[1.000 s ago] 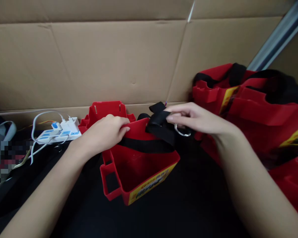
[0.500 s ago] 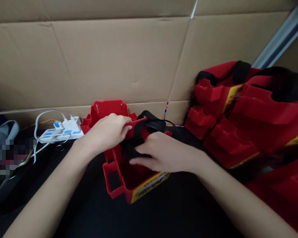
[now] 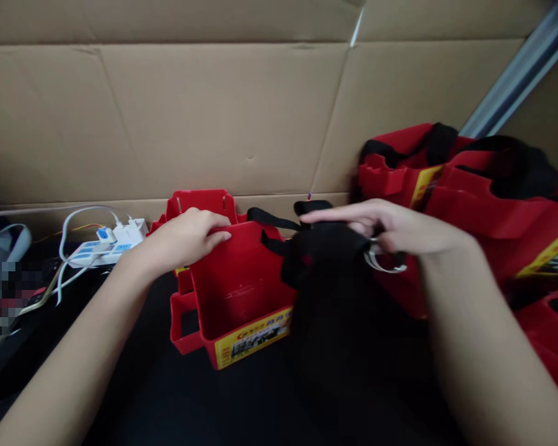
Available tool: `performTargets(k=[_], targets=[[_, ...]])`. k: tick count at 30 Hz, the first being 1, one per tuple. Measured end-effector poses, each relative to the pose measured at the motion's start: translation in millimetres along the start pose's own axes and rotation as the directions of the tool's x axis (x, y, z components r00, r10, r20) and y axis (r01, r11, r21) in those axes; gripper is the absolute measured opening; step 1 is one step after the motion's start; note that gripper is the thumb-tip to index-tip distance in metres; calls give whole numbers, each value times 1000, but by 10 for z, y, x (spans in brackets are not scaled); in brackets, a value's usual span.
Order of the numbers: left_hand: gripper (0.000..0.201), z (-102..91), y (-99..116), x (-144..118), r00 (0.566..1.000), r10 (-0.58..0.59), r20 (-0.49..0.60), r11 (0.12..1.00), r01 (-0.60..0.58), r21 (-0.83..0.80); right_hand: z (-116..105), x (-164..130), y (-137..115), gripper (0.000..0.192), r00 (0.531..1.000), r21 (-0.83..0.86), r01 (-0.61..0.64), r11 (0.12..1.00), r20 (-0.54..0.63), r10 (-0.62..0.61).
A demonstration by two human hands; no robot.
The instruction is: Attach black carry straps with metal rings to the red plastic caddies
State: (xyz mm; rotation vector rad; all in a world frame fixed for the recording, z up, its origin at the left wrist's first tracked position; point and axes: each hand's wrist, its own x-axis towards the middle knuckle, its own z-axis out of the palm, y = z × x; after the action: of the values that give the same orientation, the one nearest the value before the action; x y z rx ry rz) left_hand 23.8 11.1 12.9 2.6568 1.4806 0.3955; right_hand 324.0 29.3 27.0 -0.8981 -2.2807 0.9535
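Observation:
A red plastic caddy with a yellow label stands on the black table in front of me. My left hand grips its back rim. My right hand is raised to the right of it and holds a bunch of black webbing strap, with a metal ring hanging under the fingers. One end of the strap runs to the caddy's top edge. A second red caddy stands just behind the first, partly hidden by my left hand.
A pile of red caddies with black straps fills the right side. A white power strip with plugs and cables lies at the left. A cardboard wall closes the back. The table top is black.
My right hand went from above the caddy down into it, then came back up and to the right, pulling the black strap out. The caddy has turned a little under my left hand.

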Motion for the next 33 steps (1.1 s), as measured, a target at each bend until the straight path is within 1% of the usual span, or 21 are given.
performTargets(k=[1, 2, 3, 5, 6, 7, 8, 10, 11, 12, 13, 14, 16, 20, 22, 24, 26, 27, 30, 32, 33], targets=[[20, -6, -9, -2, 1000, 2, 8, 1000, -1, -10, 13, 50, 36, 58, 1000, 42, 8, 999, -18, -7], [20, -9, -16, -2, 1000, 2, 10, 1000, -2, -17, 45, 113, 74, 61, 997, 85, 24, 996, -72, -18], [20, -10, -20, -2, 1000, 2, 12, 1000, -1, -23, 89, 182, 111, 59, 987, 124, 46, 991, -159, -26], [20, -8, -21, 1, 1000, 0, 10, 1000, 0, -21, 184, 320, 187, 48, 929, 151, 67, 986, -371, -6], [20, -6, -19, 3, 1000, -1, 9, 1000, 1, -16, 222, 378, 225, 43, 904, 135, 49, 990, -428, 14], [20, -5, -15, 5, 1000, -1, 11, 1000, 1, -12, 249, 423, 265, 41, 900, 113, 10, 994, -434, 40], [21, -4, -10, 6, 1000, -1, 12, 1000, 1, -7, 264, 457, 307, 42, 918, 90, -49, 995, -387, 80], [21, -4, -4, 7, 1000, -1, 12, 1000, 1, 3, 274, 492, 397, 43, 964, 80, -178, 981, -185, 190], [21, -4, -3, 7, 1000, 1, 8, 1000, -1, 7, 275, 499, 445, 41, 969, 107, -229, 968, -66, 236], [20, -4, -5, 8, 1000, 4, 4, 1000, -4, 10, 278, 501, 493, 37, 964, 148, -267, 952, 31, 265], [20, -3, -8, 10, 1000, 9, 0, 1000, -9, 13, 285, 501, 540, 32, 955, 197, -294, 935, 92, 281], [20, -2, -13, 12, 1000, 14, -3, 1000, -14, 13, 297, 499, 584, 26, 950, 244, -310, 919, 117, 289], [19, 0, -24, 17, 1000, 28, -3, 1000, -28, 3, 331, 493, 656, 19, 947, 311, -321, 895, 113, 300], [21, -4, -20, 25, 999, 36, 4, 999, -36, -11, 398, 508, 717, 21, 948, 390, -307, 868, 48, 313], [22, -9, -1, 24, 999, 47, 11, 999, -47, -20, 408, 540, 718, 25, 950, 436, -267, 859, -33, 312], [23, -12, 18, 20, 998, 61, 16, 998, -61, -28, 378, 578, 723, 30, 939, 484, -198, 852, -157, 307], [23, -13, 27, 17, 997, 72, 16, 997, -71, -26, 289, 598, 744, 36, 898, 518, -104, 849, -318, 304], [23, -13, 26, 15, 997, 73, 15, 997, -72, -24, 221, 596, 762, 40, 862, 524, -52, 850, -405, 303], [23, -22, 2, 13, 996, 80, 27, 996, -79, -27, -25, 539, 823, 48, 706, 495, 77, 865, -640, 303], [24, -35, -21, 14, 995, 92, 41, 996, -92, -16, -151, 488, 845, 47, 604, 450, 105, 887, -738, 303], [25, -42, -30, 14, 994, 98, 49, 995, -98, -4, -181, 468, 843, 45, 567, 425, 101, 900, -768, 299]])
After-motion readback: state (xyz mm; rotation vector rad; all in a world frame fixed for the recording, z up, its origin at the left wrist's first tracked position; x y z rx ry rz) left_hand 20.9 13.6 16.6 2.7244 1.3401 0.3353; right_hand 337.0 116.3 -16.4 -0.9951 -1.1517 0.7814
